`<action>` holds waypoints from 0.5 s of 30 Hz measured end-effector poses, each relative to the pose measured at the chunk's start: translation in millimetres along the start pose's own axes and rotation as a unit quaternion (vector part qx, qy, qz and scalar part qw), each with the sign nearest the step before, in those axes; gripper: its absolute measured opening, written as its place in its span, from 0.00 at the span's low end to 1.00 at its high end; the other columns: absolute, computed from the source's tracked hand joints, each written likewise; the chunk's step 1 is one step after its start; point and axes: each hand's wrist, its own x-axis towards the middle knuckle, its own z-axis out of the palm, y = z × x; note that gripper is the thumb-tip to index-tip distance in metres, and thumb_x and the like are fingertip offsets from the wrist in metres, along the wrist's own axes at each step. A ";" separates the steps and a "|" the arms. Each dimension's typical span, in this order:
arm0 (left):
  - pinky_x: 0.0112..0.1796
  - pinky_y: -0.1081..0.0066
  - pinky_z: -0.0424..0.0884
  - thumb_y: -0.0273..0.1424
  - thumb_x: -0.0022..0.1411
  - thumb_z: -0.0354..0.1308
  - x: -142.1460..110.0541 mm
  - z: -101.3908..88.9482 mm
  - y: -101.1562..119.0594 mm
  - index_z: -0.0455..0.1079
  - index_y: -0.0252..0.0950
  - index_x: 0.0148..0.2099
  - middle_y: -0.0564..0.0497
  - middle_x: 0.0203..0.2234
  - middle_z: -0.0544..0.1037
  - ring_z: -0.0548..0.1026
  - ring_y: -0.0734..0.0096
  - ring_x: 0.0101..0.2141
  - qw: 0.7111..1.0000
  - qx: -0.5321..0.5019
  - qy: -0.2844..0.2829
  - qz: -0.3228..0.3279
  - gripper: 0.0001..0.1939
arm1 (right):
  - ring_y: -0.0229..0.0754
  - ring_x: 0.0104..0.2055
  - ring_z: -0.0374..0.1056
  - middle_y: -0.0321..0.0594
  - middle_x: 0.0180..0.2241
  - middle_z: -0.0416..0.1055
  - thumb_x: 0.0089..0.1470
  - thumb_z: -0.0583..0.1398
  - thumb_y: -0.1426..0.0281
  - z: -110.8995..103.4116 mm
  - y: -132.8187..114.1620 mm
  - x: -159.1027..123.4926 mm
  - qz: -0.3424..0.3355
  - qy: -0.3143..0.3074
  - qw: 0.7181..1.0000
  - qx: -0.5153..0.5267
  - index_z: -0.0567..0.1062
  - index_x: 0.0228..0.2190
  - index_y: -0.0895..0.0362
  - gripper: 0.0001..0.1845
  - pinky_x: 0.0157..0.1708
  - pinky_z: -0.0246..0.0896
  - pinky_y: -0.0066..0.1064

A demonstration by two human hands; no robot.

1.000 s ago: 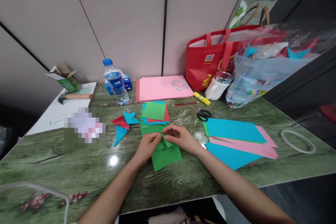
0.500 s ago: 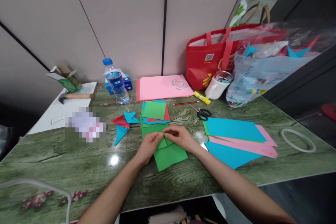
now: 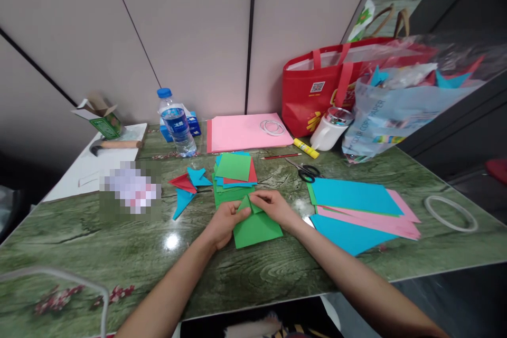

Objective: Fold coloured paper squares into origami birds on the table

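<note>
Between my hands is a green sheet of paper, its upper part folded toward a point and its lower edge straight. My left hand pinches the upper left side, thumb on top. My right hand grips the folded flap at the upper right with bent fingers. Just beyond them lies a stack of small square papers in green, red and blue. Left of that stack rests a folded red and blue paper figure.
Scissors, a pencil and a glue stick lie behind my right hand. Coloured sheets spread to the right. A water bottle, white mug, red bag and hammer stand or lie farther back.
The green paper's top has been folded into a clearer peak, and its lower edge has turned and risen slightly. My left thumb now lies over the fold. Both hands still hold the paper.
</note>
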 end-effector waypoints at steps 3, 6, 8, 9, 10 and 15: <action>0.34 0.69 0.70 0.38 0.42 0.69 0.8 0.5 -1.4 0.73 0.29 0.34 0.45 0.28 0.79 0.77 0.66 0.27 1.000 -0.017 0.004 -0.005 0.19 | 0.43 0.33 0.68 0.39 0.31 0.76 0.49 0.58 0.58 0.2 3.5 0.5 -0.008 -0.003 1.000 -0.013 0.78 0.28 0.57 0.16 0.34 0.62 0.34; 0.32 0.70 0.70 0.39 0.40 0.69 2.2 1.3 -3.2 0.73 0.29 0.33 0.46 0.26 0.79 0.76 0.67 0.26 1.000 -0.011 0.026 -0.008 0.21 | 0.44 0.34 0.69 0.39 0.33 0.76 0.47 0.60 0.59 0.7 7.6 0.9 -0.009 0.006 1.000 -0.014 0.79 0.31 0.56 0.15 0.33 0.63 0.34; 0.31 0.70 0.69 0.41 0.38 0.70 3.0 1.9 -4.0 0.73 0.29 0.32 0.46 0.24 0.78 0.76 0.68 0.25 0.999 -0.003 0.042 -0.010 0.22 | 0.44 0.32 0.69 0.40 0.31 0.76 0.48 0.60 0.60 1.7 9.7 0.7 -0.012 0.013 0.999 -0.034 0.79 0.33 0.56 0.15 0.32 0.62 0.34; 0.30 0.70 0.69 0.41 0.37 0.70 3.2 2.1 -4.2 0.73 0.29 0.32 0.47 0.24 0.78 0.76 0.68 0.24 0.999 -0.002 0.045 -0.010 0.23 | 0.43 0.31 0.68 0.40 0.30 0.76 0.48 0.60 0.60 2.4 10.3 0.4 -0.015 0.017 0.999 -0.048 0.79 0.33 0.56 0.15 0.30 0.62 0.33; 0.30 0.70 0.69 0.42 0.36 0.70 3.3 2.3 -4.3 0.73 0.29 0.32 0.47 0.23 0.78 0.75 0.68 0.24 0.999 -0.004 0.045 -0.010 0.24 | 0.42 0.29 0.67 0.40 0.28 0.76 0.49 0.59 0.60 3.2 10.5 0.0 -0.018 0.023 0.998 -0.062 0.79 0.33 0.56 0.15 0.29 0.61 0.32; 0.31 0.70 0.70 0.40 0.36 0.70 2.8 3.1 -5.1 0.73 0.29 0.33 0.47 0.23 0.78 0.76 0.67 0.24 0.999 -0.013 0.041 -0.012 0.24 | 0.38 0.22 0.61 0.39 0.23 0.72 0.50 0.58 0.61 6.2 7.0 -3.0 -0.054 0.057 0.988 -0.132 0.79 0.35 0.56 0.15 0.23 0.53 0.29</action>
